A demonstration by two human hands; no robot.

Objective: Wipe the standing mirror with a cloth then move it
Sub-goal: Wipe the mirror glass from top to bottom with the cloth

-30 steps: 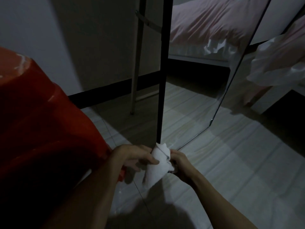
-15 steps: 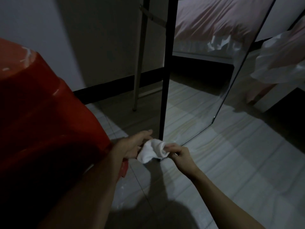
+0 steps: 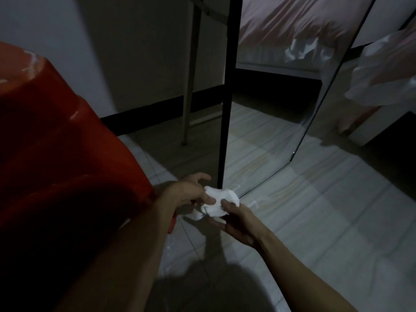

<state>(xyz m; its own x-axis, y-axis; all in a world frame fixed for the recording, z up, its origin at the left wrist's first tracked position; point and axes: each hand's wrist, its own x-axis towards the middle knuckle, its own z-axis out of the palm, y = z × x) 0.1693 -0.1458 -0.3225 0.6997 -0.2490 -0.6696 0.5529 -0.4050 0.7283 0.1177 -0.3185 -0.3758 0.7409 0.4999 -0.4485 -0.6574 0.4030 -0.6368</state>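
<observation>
A tall standing mirror (image 3: pixel 270 122) with a thin black frame leans back on a light rear leg (image 3: pixel 189 86); its glass reflects the floor and a pink bed. Just in front of its lower left corner I hold a crumpled white cloth (image 3: pixel 217 202) in both hands. My left hand (image 3: pixel 186 191) pinches the cloth's left side with thumb and fingers. My right hand (image 3: pixel 238 219) grips it from below and the right, thumb on top. The cloth hangs close to the floor, a short way off the glass.
A large red plastic object (image 3: pixel 63 158) fills the left side, close to my left arm. A pink bed with white sheets (image 3: pixel 382 70) stands at the right. A white wall with a dark skirting (image 3: pixel 157 109) runs behind the mirror. Pale tiled floor (image 3: pixel 315 221) spreads to the right.
The cloth went from hanging long to bunched between both hands. Both hands moved slightly forward toward the mirror's lower corner, and my right hand turned under the cloth.
</observation>
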